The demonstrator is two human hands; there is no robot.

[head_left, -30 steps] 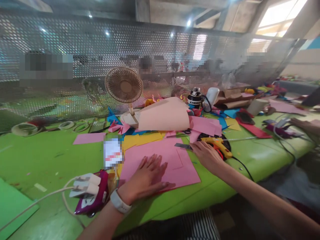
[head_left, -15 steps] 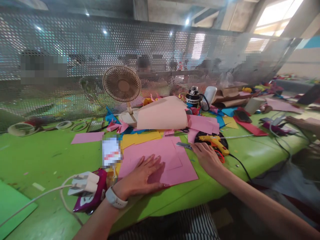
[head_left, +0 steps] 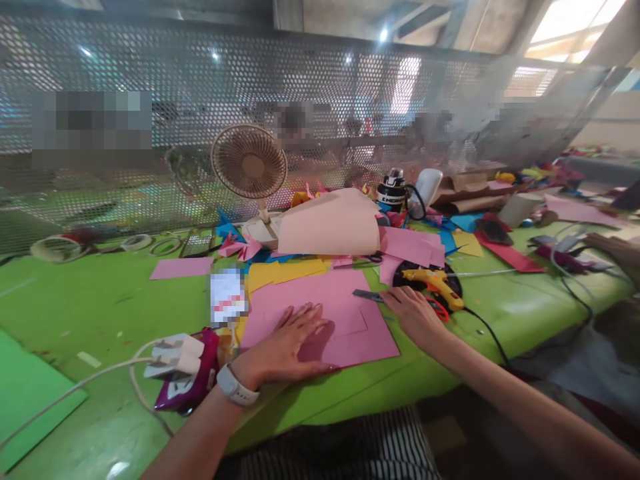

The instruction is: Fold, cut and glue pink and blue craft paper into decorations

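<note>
Pink paper sheets (head_left: 377, 337) lie stacked on the green table (head_left: 345, 400) before me. With fingers spread, my left hand (head_left: 290, 347) rests flat on the upper sheet. My right hand (head_left: 415, 317) is closed round a utility knife (head_left: 367, 295), whose blade points left over the right part of the pink paper. How much of the knife's handle there is cannot be seen, as my fingers cover it. Just behind my right hand sits a yellow glue gun (head_left: 435, 285) on a black round plate, with orange scissor-like loops (head_left: 438, 309) beside it.
A purple power strip (head_left: 187, 390) with white chargers and a phone (head_left: 229, 297) are left of the paper. Behind stand a fan (head_left: 250, 162), a pale pink sheet (head_left: 327, 223) and a black bottle (head_left: 391, 193). A perforated metal screen (head_left: 320, 87) runs along the back.
The view has shifted slightly, so most things sit a little to the right. Near the right edge of the stack, the knife tip has moved slightly down; my left hand stays flat on the paper.
</note>
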